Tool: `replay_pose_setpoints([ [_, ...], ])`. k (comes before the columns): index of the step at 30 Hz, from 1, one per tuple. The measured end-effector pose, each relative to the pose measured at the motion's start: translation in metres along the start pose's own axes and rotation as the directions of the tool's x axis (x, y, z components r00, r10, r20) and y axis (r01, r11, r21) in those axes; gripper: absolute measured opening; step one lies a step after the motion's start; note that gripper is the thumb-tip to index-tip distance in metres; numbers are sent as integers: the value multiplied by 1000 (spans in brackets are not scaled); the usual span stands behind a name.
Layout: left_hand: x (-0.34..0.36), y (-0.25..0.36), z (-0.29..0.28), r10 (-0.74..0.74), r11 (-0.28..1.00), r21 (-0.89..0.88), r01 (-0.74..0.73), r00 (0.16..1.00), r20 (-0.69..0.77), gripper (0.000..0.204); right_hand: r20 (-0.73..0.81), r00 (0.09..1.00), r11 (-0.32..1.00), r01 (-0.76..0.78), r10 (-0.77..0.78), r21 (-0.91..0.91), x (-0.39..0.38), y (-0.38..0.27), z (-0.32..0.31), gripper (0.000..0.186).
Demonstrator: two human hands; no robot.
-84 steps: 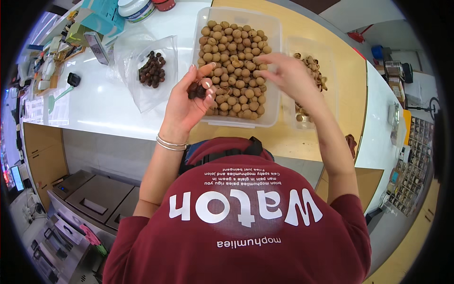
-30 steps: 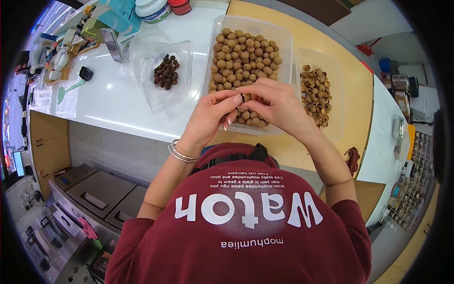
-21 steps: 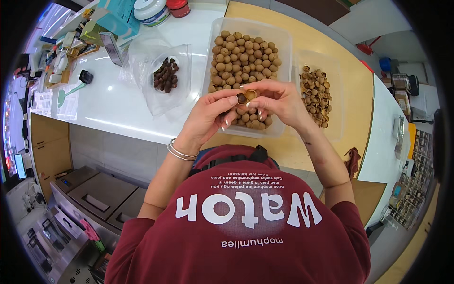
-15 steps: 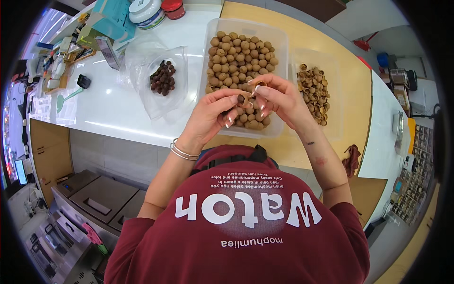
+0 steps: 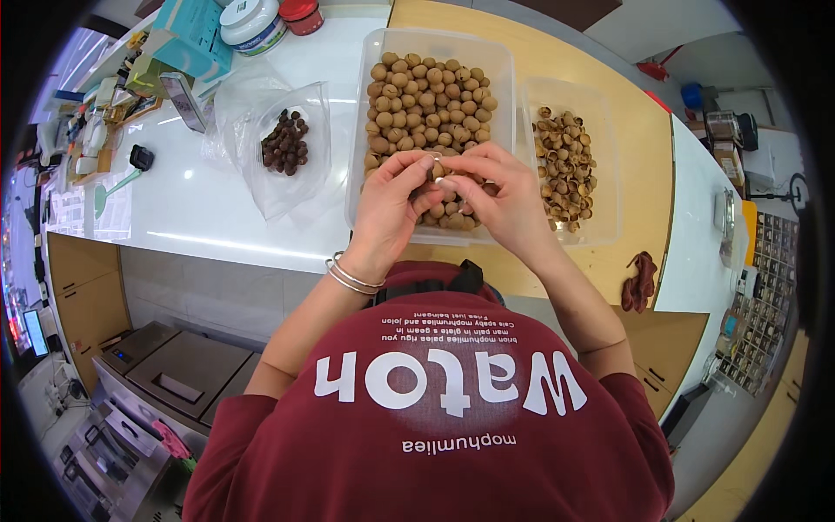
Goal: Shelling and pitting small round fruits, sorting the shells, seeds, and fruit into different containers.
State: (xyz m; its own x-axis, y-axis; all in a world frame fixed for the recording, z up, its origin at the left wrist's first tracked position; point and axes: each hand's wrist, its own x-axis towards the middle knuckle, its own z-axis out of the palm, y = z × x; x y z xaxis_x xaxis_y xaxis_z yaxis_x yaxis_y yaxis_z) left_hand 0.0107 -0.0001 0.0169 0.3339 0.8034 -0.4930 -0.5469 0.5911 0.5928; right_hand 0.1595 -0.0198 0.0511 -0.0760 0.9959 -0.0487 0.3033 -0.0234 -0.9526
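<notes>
The left hand [image 5: 385, 207] and right hand [image 5: 511, 202] meet, pinched on a partly hidden brown nut [image 5: 438, 170] over a tub [image 5: 505, 65] of round nuts [image 5: 432, 100]. Cracked shells [image 5: 564, 165] fill a box [image 5: 614, 196] at right; dark kernels [image 5: 285, 143] lie bagged at left.

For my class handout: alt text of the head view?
Left hand and right hand pinch a brown piece over a clear plastic bin of tan nut-like balls. Left lies a clear plastic bag of dark balls; right, a clear tray of cracked tan shells.
</notes>
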Motion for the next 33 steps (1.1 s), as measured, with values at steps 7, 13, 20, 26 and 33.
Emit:
replay_pose_setpoints([
  [7,-4,-2,3,-23,999,-23,24,999,36,17,-21,985,964,161,-169,-209,0,-3,-1,22],
  [13,0,-1,-5,-214,933,-269,238,970,116,25,-22,939,883,314,-343,-348,-3,-12,-12,23],
  [20,0,3,-5,-186,948,-238,213,974,130,29,-71,963,922,225,-259,-316,-5,-10,-27,22],
  [26,0,56,-46,202,967,-164,-196,979,23,27,-80,936,514,115,-342,-850,8,25,-81,30],
  [33,-12,50,-44,26,959,-282,-23,1000,8,27,592,803,629,495,-68,-599,46,55,20,24],
])
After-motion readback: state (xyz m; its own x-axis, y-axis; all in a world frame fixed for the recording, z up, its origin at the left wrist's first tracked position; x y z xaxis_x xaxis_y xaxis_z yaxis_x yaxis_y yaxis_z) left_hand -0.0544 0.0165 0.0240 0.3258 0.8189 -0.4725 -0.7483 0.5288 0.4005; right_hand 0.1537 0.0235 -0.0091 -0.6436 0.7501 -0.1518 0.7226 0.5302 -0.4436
